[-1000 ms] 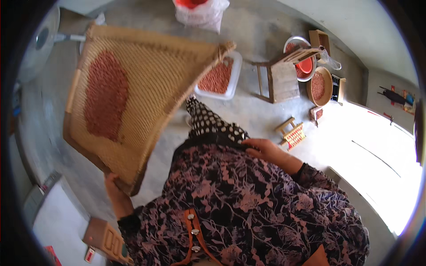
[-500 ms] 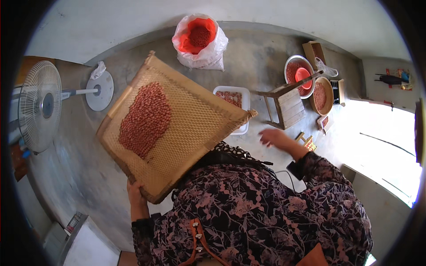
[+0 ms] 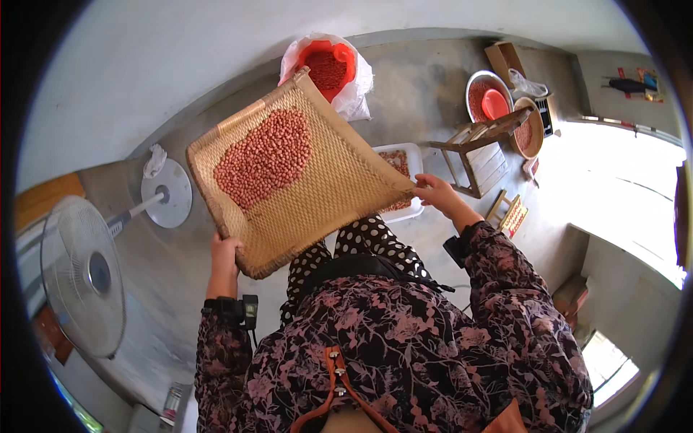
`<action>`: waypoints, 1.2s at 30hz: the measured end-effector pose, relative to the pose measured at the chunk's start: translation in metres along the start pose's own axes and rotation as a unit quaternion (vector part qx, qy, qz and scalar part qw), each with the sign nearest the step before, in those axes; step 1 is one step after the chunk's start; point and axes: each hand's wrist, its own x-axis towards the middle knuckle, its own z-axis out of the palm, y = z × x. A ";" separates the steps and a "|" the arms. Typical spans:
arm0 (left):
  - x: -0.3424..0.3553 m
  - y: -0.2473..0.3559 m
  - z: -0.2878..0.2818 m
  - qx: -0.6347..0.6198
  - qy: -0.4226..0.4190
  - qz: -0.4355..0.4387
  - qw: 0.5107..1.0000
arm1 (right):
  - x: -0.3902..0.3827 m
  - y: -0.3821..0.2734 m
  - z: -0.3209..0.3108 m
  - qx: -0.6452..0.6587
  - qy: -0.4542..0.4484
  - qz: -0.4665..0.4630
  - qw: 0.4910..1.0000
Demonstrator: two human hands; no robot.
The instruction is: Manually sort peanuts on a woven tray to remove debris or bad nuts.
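Observation:
A shallow woven winnowing tray (image 3: 339,187) is held up before me, tilted. Reddish shelled peanuts (image 3: 267,155) lie heaped on its far left half. My left hand (image 3: 225,252) is closed on the tray's near left edge, with part of its fingers hidden beneath. At the right corner, my right hand (image 3: 437,195) has its fingers closed on the rim. Just past the tray's far corner stands a white sack (image 3: 356,94) with a red lining, holding more peanuts. Partly under the right corner sits a white plastic tub (image 3: 411,155) with peanuts in it.
A wooden chair (image 3: 487,166) stands to the right, before a metal basin (image 3: 476,78) holding peanuts and a red bowl (image 3: 494,105). Behind the chair is a round basket (image 3: 534,133). A small stool (image 3: 509,214) is nearer. At left stands a fan (image 3: 85,278).
My right hand has come from apart to the tray's right corner and taken hold of it. The tray has shifted right and turned slightly, with the left hand still on it.

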 end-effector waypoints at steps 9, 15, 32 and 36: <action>0.107 0.084 0.079 0.081 0.014 -0.034 0.996 | 0.119 -0.008 -0.020 -0.046 0.010 0.017 0.999; 0.157 0.107 0.144 0.082 0.039 -0.050 0.995 | 0.206 -0.022 -0.058 -0.049 -0.009 0.016 0.999; 0.167 0.169 0.232 0.093 0.083 -0.050 0.991 | 0.302 0.004 -0.103 0.003 -0.045 0.022 0.999; 0.164 0.177 0.235 0.107 0.069 -0.033 0.991 | 0.301 -0.001 -0.102 -0.003 -0.036 0.008 0.999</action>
